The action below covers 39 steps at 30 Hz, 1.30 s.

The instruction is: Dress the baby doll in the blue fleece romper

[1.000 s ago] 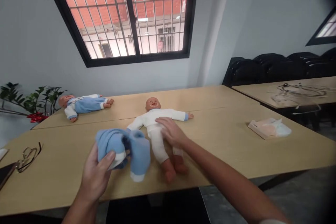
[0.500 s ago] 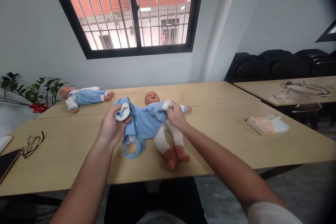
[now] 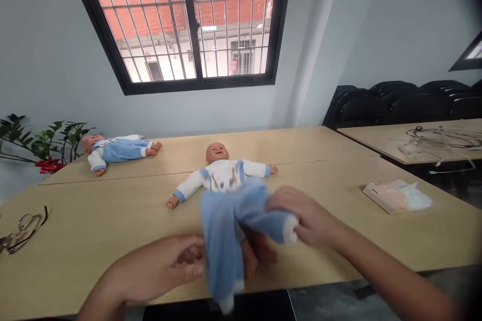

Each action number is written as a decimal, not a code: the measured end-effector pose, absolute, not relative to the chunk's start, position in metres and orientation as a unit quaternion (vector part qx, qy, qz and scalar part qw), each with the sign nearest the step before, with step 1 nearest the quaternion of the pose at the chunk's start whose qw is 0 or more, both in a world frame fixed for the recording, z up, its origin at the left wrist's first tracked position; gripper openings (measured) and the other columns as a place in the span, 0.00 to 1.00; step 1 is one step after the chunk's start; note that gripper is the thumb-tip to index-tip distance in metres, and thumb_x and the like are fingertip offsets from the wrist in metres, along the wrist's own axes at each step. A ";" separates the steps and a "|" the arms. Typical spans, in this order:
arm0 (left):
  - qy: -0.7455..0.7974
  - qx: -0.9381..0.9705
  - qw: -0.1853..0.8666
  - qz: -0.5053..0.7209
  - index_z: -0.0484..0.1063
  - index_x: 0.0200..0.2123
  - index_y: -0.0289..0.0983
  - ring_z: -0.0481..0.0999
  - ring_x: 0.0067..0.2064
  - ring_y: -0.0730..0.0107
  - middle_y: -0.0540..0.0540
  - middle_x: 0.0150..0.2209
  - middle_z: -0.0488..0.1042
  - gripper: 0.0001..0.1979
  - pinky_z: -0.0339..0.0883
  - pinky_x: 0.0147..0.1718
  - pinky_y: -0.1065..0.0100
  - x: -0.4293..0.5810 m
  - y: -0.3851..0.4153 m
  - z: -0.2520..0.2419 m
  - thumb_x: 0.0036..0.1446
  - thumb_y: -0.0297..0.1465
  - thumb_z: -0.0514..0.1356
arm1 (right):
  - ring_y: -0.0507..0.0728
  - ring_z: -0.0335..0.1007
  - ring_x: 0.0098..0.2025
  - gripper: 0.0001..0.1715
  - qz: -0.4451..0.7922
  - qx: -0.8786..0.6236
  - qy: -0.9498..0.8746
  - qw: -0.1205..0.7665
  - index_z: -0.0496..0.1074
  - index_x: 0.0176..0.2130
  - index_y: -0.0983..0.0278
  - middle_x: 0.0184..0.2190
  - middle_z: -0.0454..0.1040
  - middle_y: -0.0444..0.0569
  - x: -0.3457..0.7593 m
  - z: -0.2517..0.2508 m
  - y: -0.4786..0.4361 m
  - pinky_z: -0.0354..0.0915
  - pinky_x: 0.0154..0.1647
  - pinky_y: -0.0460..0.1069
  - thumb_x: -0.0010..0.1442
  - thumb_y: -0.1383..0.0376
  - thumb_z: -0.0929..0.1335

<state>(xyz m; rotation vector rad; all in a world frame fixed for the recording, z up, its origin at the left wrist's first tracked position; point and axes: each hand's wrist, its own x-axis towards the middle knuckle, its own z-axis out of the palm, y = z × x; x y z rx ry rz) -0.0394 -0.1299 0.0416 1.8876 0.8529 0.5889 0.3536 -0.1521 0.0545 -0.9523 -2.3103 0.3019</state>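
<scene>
Light blue doll trousers [image 3: 222, 230] with white cuffs are spread over the lower body of a baby doll, one leg hanging past the table's front edge. My right hand [image 3: 305, 218] is closed on the trouser leg near its white cuff. At the trousers' other side is my left hand [image 3: 165, 266], its fingers loosely curled and apart, close to the cloth; whether it touches is unclear. The baby doll [image 3: 222, 173] lies on its back, arms out, in a white top with blue trim. Its legs are mostly hidden by the trousers.
Another dressed doll [image 3: 124, 150] lies at the back left of the table [image 3: 320, 180], near a potted plant [image 3: 48, 140]. Eyeglasses [image 3: 26, 233] rest at the left. A shallow box with wrapping [image 3: 397, 195] sits at the right. Cables [image 3: 444, 138] lie on another table.
The trousers, held up bunched between both hands before, are now lowered and spread over the doll's legs. My left hand has let go of the cuff and moved down.
</scene>
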 end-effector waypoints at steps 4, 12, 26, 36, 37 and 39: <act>0.392 0.829 0.354 0.183 0.79 0.56 0.46 0.81 0.54 0.53 0.44 0.53 0.82 0.18 0.74 0.56 0.56 -0.029 -0.088 0.008 0.68 0.43 0.61 | 0.66 0.73 0.60 0.29 0.296 -0.417 -0.830 0.223 0.77 0.58 0.51 0.57 0.77 0.50 0.360 0.025 -0.182 0.67 0.62 0.61 0.60 0.67 0.65; 0.332 0.889 0.220 0.225 0.73 0.63 0.41 0.73 0.63 0.47 0.38 0.60 0.77 0.30 0.52 0.72 0.41 0.030 0.007 -0.027 0.61 0.45 0.67 | 0.69 0.63 0.68 0.28 0.126 -0.425 -0.861 0.249 0.71 0.63 0.64 0.64 0.71 0.62 0.285 -0.002 -0.051 0.60 0.68 0.69 0.70 0.53 0.68; 0.318 0.861 0.253 0.307 0.76 0.42 0.39 0.75 0.47 0.56 0.42 0.42 0.79 0.17 0.68 0.52 0.56 0.023 0.003 -0.047 0.71 0.44 0.54 | 0.61 0.76 0.51 0.11 0.072 -0.309 -0.850 0.421 0.75 0.47 0.62 0.46 0.82 0.54 0.269 -0.024 -0.031 0.68 0.54 0.58 0.73 0.59 0.66; 0.336 0.747 0.366 0.442 0.72 0.54 0.37 0.75 0.53 0.57 0.41 0.48 0.80 0.17 0.65 0.57 0.57 0.019 0.003 -0.052 0.71 0.36 0.50 | 0.53 0.69 0.29 0.16 0.248 -0.439 -0.837 0.215 0.76 0.46 0.60 0.32 0.79 0.42 0.264 -0.015 -0.052 0.57 0.29 0.46 0.59 0.60 0.77; 0.326 0.734 0.406 0.436 0.70 0.57 0.37 0.77 0.51 0.58 0.41 0.47 0.80 0.18 0.67 0.55 0.58 0.019 0.000 -0.052 0.71 0.36 0.50 | 0.54 0.70 0.30 0.13 0.245 -0.443 -0.836 0.213 0.76 0.47 0.60 0.32 0.79 0.43 0.264 -0.016 -0.051 0.58 0.31 0.46 0.61 0.63 0.75; 0.307 0.732 0.471 0.385 0.67 0.61 0.37 0.79 0.45 0.60 0.42 0.46 0.80 0.21 0.70 0.49 0.60 0.020 -0.006 -0.052 0.71 0.39 0.51 | 0.54 0.73 0.34 0.10 0.250 -0.439 -0.827 0.247 0.77 0.47 0.60 0.35 0.81 0.45 0.264 -0.016 -0.047 0.62 0.37 0.48 0.65 0.68 0.70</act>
